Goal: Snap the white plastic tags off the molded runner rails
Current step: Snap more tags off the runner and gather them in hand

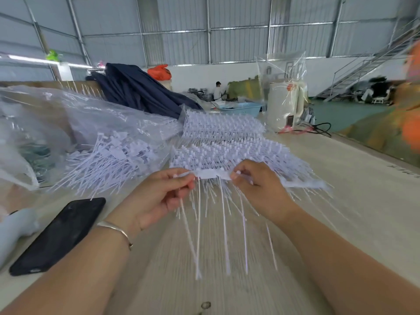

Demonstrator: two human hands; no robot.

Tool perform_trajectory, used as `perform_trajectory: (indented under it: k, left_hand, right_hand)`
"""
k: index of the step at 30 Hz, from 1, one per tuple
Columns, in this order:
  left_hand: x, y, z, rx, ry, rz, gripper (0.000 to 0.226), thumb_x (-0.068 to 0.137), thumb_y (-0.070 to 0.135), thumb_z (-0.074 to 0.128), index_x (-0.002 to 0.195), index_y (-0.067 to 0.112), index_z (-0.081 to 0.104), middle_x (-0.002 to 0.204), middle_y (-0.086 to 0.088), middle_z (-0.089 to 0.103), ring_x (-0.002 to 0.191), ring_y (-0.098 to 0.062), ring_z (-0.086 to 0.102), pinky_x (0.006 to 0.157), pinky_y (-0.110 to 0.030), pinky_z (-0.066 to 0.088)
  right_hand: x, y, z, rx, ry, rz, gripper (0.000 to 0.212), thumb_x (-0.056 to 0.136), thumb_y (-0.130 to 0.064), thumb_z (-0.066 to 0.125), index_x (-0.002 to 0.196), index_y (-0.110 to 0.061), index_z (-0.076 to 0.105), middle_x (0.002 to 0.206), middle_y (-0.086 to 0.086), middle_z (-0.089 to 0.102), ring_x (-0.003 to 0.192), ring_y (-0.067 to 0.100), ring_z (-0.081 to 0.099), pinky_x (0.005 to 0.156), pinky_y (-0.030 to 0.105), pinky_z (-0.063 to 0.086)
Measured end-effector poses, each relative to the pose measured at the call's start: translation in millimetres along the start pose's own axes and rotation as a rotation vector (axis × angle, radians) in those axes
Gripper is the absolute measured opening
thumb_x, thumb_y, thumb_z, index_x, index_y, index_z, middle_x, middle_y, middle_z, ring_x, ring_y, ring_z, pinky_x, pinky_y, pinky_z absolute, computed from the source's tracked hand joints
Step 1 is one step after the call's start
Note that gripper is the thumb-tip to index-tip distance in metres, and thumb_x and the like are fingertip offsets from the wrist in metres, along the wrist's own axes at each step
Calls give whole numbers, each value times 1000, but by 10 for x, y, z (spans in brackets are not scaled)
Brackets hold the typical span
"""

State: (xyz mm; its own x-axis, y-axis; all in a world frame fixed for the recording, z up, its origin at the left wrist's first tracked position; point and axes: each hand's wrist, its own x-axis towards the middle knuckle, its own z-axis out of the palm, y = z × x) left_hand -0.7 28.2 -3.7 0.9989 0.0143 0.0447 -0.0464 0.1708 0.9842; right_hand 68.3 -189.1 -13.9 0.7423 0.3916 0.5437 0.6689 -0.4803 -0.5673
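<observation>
1. The left hand (163, 196) pinches the left end of a white runner rail (211, 174); its fingers (181, 178) are curled round that end, thumb on top.
2. The right hand (256, 189) grips the same rail further along, fingers (238, 176) bent over its top edge. Between the two grips a short bare stretch of rail shows.
3. From the rail, thin white tags (223, 223) hang down toward the person, below and between both sets of fingers; they are blurred, so single pieces are hard to tell apart.
4. Just beyond the fingers lies a stack of more rails (225, 137) with their tags, resting on the pale wooden table (352, 189).
5. Left of the left fingers a heap of loose tags (106, 160) spills from a clear plastic bag (68, 114).
6. A black phone (61, 235) lies flat on the table near the left wrist, which wears a thin bracelet (116, 230).
7. Well beyond the fingers: a dark blue cloth (141, 89), a light blue basket (241, 109) and a white appliance (285, 105) under a clear bag.
</observation>
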Motion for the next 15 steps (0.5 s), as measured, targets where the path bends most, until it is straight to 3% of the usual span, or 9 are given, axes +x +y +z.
perform_trajectory:
  k: [2, 5, 11, 12, 15]
  left_hand:
    - [0, 2, 8, -74, 68, 9, 7, 72, 17, 69, 71, 13, 74, 69, -2, 64, 48, -3, 51, 38, -12, 37]
    - [2, -6, 39, -118, 87, 20, 8, 74, 16, 67, 78, 9, 65, 68, -3, 60, 46, -5, 46, 41, -14, 32]
    - [-33, 34, 157, -240, 23, 43, 19, 78, 13, 63, 60, 14, 66, 64, -2, 54, 38, -5, 35, 36, -16, 29]
    - [-44, 32, 178, -272, 5, 38, 19, 78, 13, 62, 60, 14, 66, 63, -1, 54, 38, -5, 35, 36, -16, 29]
    - [-67, 25, 252, -439, -95, -16, 14, 71, 12, 75, 67, 10, 61, 60, -1, 52, 38, -5, 38, 34, -15, 33]
  right_hand:
    - [4, 34, -46, 25, 11, 13, 20, 95, -30, 56, 84, -13, 58, 69, -5, 51, 67, 14, 48, 68, 34, 38]
    - [-20, 31, -70, 83, 27, 12, 19, 94, -31, 58, 80, -19, 56, 65, -13, 46, 64, 1, 41, 73, 31, 32]
    - [-50, -20, -96, 261, 23, 11, 18, 92, -25, 61, 81, -12, 62, 63, -15, 47, 62, 2, 42, 90, 42, 44]
    - [-55, -30, -92, 268, 10, 6, 17, 93, -24, 61, 82, -11, 62, 65, -13, 47, 63, 3, 42, 89, 40, 43]
    - [-77, -76, -71, 334, -12, -9, 14, 93, -21, 61, 81, -13, 62, 66, -15, 49, 61, 0, 43, 64, 22, 36]
